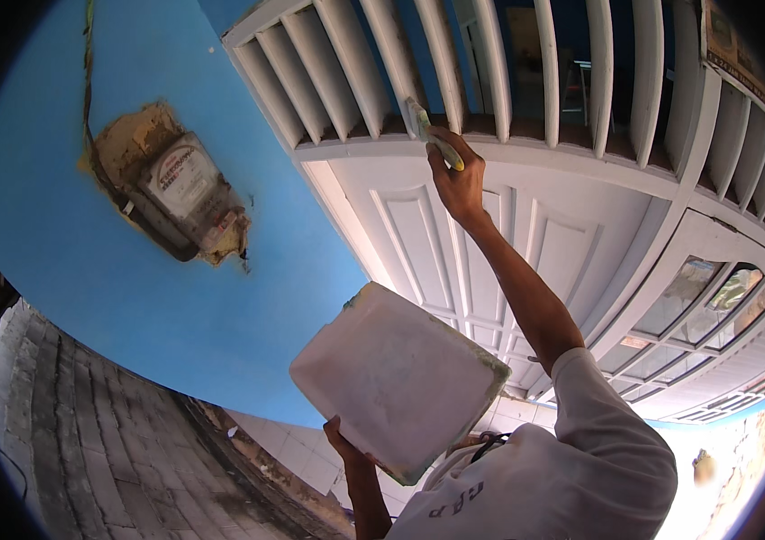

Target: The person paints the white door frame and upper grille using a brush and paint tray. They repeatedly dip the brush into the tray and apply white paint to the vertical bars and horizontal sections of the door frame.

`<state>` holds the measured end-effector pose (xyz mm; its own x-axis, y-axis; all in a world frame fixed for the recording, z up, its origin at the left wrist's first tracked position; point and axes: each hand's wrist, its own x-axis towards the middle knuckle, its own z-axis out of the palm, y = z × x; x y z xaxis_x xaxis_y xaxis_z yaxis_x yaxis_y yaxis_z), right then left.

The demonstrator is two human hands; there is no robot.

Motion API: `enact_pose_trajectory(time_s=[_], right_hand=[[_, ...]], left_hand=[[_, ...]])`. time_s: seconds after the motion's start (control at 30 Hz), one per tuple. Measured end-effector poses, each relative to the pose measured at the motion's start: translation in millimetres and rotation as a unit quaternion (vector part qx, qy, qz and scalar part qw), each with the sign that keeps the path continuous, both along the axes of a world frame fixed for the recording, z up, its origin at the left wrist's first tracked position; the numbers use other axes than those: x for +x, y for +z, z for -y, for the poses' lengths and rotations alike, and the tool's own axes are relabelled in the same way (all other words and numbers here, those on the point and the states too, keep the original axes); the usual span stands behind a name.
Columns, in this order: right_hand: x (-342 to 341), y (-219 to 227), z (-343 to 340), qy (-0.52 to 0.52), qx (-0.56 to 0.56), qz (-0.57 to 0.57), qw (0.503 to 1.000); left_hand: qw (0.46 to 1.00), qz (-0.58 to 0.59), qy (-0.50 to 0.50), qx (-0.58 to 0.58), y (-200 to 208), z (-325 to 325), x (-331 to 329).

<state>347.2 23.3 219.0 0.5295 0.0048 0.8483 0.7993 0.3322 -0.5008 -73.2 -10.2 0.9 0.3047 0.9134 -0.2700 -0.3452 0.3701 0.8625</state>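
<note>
My right hand (pixel 459 184) is raised high, its fingers closed around a paintbrush (pixel 443 148) with a yellow-tipped handle. The bristle end is up against the bottom of a white slat (pixel 389 63), just above the white ledge. Lower down, my left hand (pixel 344 438) grips the lower left edge of a square white plastic tub (pixel 396 382) with rounded corners and greenish stains along its rim. One broad flat face of the tub is in sight; what is inside is hidden. Most of the fingers of my left hand are behind the tub.
White panelled doors (pixel 490 243) stand below the slats, with a glass-paned window (pixel 688 306) at the right. On the blue wall (pixel 247 333) hangs an electric meter (pixel 182 184) with a cable running up. A grey block wall (pixel 85 432) lies at the lower left.
</note>
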Motion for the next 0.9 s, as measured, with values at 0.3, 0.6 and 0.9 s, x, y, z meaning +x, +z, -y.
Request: enact_pose_trajectory(time_s=[0.3,0.6,0.9], right_hand=[[-3.3,75.7,27.7,-0.018,0.048,0.062,0.997],[26.3,180.1,-35.4,-0.174,0.039,0.081,0.981],[47.7,218.5,-81.4,-0.234,-0.003,0.024,0.972]], left_hand=[[0.999,0.027,0.024,-0.033,1.1,-1.2,3.0],[1.0,0.006,0.0,-0.01,2.4,-0.7,0.5],[0.999,0.053,0.0,0.002,-21.2,-10.7,-12.9]])
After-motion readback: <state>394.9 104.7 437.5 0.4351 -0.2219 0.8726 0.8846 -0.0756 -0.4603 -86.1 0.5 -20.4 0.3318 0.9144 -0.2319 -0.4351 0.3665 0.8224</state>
